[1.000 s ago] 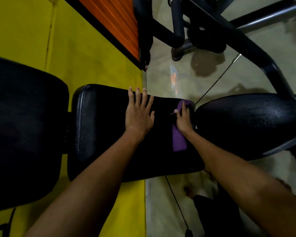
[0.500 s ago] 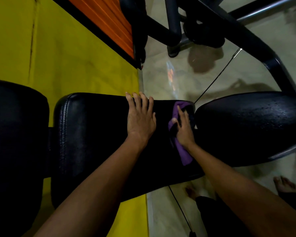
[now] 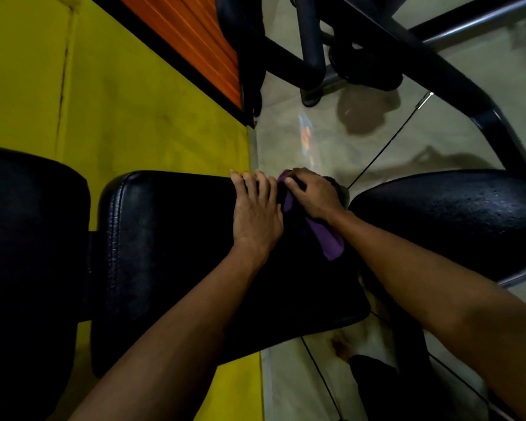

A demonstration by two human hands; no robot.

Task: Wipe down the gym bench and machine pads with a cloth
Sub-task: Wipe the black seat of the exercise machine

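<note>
The fingers (image 3: 295, 181) of the right hand (image 3: 315, 197) are curled and pressed down on a purple cloth (image 3: 328, 241), which is bunched under the palm at the far right corner of the middle bench pad (image 3: 170, 253); a loose end of the cloth is trailed back toward the wrist. The fingers (image 3: 249, 185) of the left hand (image 3: 255, 214) are held close together and laid flat on the pad's far edge, just beside the right hand. A second pad (image 3: 456, 220) is seen to the right, a third (image 3: 28, 238) to the left, above a yellow floor mat (image 3: 119, 117).
</note>
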